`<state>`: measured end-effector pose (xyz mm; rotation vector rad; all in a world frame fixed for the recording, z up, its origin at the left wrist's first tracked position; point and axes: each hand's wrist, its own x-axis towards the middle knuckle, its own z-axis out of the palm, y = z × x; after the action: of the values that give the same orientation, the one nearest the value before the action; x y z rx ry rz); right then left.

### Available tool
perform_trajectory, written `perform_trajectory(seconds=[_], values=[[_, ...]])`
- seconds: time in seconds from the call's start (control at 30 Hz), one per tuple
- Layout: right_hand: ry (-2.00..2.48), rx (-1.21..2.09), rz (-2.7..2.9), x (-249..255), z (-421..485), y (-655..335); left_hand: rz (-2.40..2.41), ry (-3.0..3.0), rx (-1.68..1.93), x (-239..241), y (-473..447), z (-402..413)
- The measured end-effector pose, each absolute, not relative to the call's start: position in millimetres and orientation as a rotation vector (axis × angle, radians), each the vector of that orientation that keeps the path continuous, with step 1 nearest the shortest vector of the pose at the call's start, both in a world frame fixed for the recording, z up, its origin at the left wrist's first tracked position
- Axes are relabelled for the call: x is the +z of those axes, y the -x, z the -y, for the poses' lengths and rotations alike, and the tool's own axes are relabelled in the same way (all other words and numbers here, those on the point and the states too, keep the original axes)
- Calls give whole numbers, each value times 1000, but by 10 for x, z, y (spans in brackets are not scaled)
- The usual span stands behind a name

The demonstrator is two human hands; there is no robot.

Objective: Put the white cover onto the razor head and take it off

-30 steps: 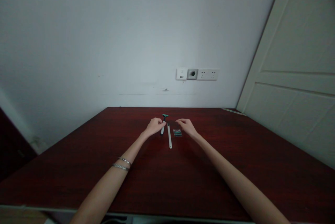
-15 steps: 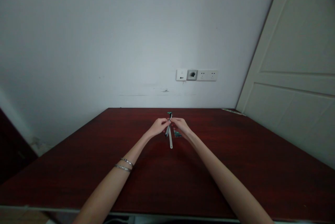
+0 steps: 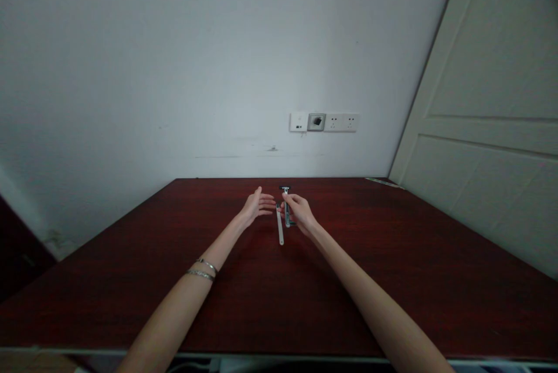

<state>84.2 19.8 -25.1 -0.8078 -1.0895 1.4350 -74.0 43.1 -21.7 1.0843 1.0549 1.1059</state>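
Observation:
My right hand point(image 3: 300, 210) is closed on a razor point(image 3: 286, 217), gripping its silver and dark handle. The razor stands roughly upright in view, its dark head at the top. To the left of it, my left hand point(image 3: 254, 207) is open with the fingers spread and nothing in them. Between the hands a slim pale handle point(image 3: 280, 232) with a dark upper end lies on the table. Under my right hand a small dark piece point(image 3: 293, 224) peeks out, mostly hidden.
The dark red table point(image 3: 209, 303) reaches back to a white wall with a row of sockets point(image 3: 325, 122). A pale panelled door point(image 3: 479, 129) stands along the right. A thin strip point(image 3: 384, 182) lies at the far right table edge.
My left hand has let go and moved left, its fingers opening out. My right hand keeps the razor, whose head has turned and now shows dark rather than green.

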Motion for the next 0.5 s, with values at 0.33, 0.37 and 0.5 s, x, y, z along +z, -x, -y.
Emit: perform_trajectory(seconds=[0.33, 0.37, 0.5], values=[[756, 1542, 914, -334, -91, -663, -732, -620, 1060, -192, 467, -622], [744, 1560, 897, -339, -80, -660, -716, -606, 1057, -186, 443, -635], [759, 1662, 820, -331, -24, -659, -665, -541, 1068, -183, 370, -667]])
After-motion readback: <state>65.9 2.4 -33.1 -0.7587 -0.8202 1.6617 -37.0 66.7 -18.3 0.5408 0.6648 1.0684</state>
